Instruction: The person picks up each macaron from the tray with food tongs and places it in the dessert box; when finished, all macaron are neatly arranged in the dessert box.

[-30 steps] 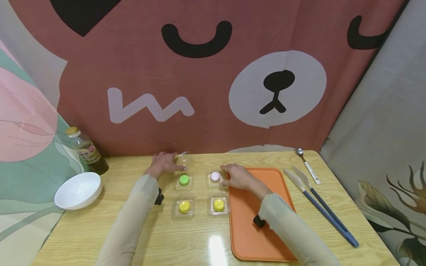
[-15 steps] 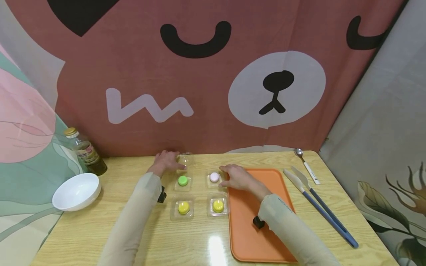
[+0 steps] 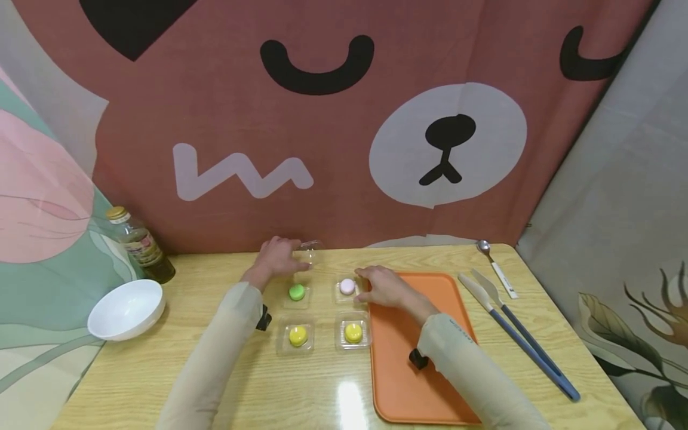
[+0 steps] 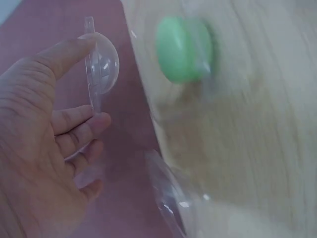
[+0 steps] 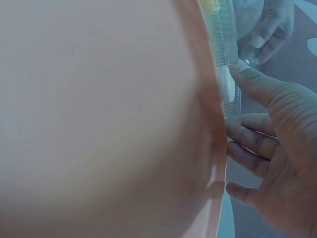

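My left hand (image 3: pixel 276 258) pinches a clear domed plastic lid (image 4: pixel 105 64) between thumb and fingers, above the table's back edge. Below it, a green macaron (image 3: pixel 297 292) sits in a clear square container. A pale pink macaron (image 3: pixel 347 286) sits in another clear container (image 5: pixel 233 110) to its right. My right hand (image 3: pixel 384 286) holds that container at its right side, thumb on the near edge and fingers on the far edge. Closer to me, a yellow macaron (image 3: pixel 298 335) and another yellow macaron (image 3: pixel 353 332) sit in their own clear containers.
An orange tray (image 3: pixel 424 382) lies under my right forearm. Blue-handled tongs (image 3: pixel 532 346) and a small spoon (image 3: pixel 497 269) lie to the right. On the left stand a white bowl (image 3: pixel 126 310) and a bottle (image 3: pixel 142 245). A fabric backdrop (image 3: pixel 333 215) hangs behind.
My left hand has moved to the right and slightly up with the clear lid. The right hand and the macarons have stayed in place.
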